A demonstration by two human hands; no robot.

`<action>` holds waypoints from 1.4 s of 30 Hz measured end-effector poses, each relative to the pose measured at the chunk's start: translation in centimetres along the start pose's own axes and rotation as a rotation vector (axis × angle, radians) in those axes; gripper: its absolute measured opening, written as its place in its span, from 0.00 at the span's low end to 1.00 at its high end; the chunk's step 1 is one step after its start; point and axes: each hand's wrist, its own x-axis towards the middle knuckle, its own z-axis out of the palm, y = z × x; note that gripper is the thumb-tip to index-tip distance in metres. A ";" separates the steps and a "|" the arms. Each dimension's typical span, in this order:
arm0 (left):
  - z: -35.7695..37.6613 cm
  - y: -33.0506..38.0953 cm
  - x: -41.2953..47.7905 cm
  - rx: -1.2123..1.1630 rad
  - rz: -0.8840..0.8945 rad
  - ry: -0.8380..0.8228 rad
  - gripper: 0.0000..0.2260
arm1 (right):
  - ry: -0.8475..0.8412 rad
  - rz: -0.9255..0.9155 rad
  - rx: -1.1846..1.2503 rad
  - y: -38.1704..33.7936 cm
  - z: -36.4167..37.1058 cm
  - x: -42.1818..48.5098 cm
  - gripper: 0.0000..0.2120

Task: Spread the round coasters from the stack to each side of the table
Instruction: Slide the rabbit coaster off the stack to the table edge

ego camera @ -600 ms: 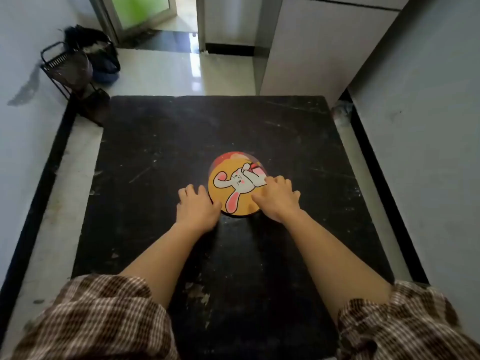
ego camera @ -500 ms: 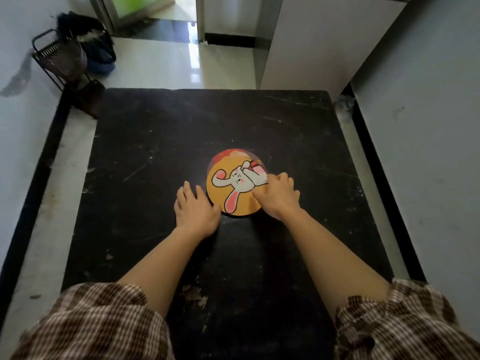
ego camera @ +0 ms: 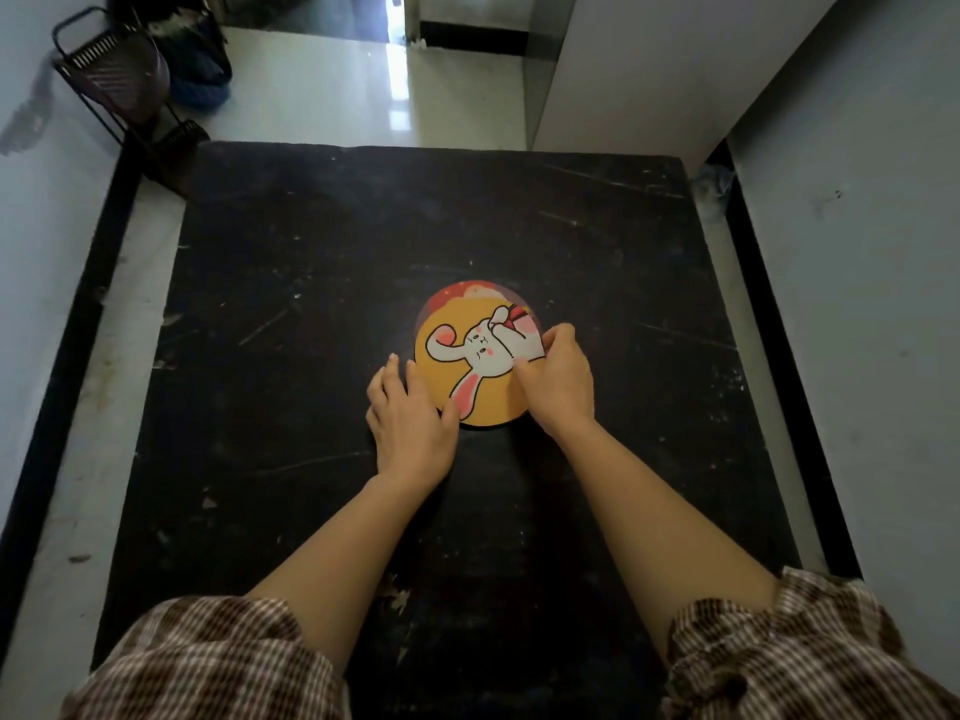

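A stack of round coasters (ego camera: 470, 356) lies in the middle of the black table (ego camera: 291, 283). The top coaster is orange with a white rabbit; a red-orange one peeks out behind its far edge. My left hand (ego camera: 410, 413) lies flat against the stack's near-left edge, fingers together. My right hand (ego camera: 556, 379) covers the right side of the top coaster, fingers curled over its right rim and thumb on its face. How many coasters lie underneath is hidden.
A dark wire basket stand (ego camera: 119, 80) and a blue bundle (ego camera: 205, 83) sit on the floor past the table's far left corner. Walls run close along the left and right sides. A white cabinet (ego camera: 639, 65) stands beyond the far right edge.
My right hand has slid further along the right rim of the top coaster and curled onto it. The left hand has stayed at the near-left edge. The camera dipped slightly.
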 end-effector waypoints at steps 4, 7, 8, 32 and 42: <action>-0.6 0.4 0.1 -0.215 -0.127 0.084 0.22 | -0.125 0.136 0.242 -0.4 -1.1 0.4 0.12; -1.4 0.4 0.0 -0.481 -0.245 0.086 0.16 | -0.237 0.191 0.402 0.4 -2.6 -1.0 0.10; -1.6 0.2 -0.3 -0.612 -0.278 0.052 0.15 | -0.267 0.217 0.469 0.8 -3.2 -1.7 0.09; 2.2 -6.1 -18.5 -0.828 -0.460 -0.184 0.20 | -0.586 0.397 0.437 16.3 -5.8 -18.3 0.06; 3.0 -7.0 -19.8 -0.536 -0.365 -0.025 0.19 | -0.491 0.244 0.148 17.4 -4.4 -20.2 0.08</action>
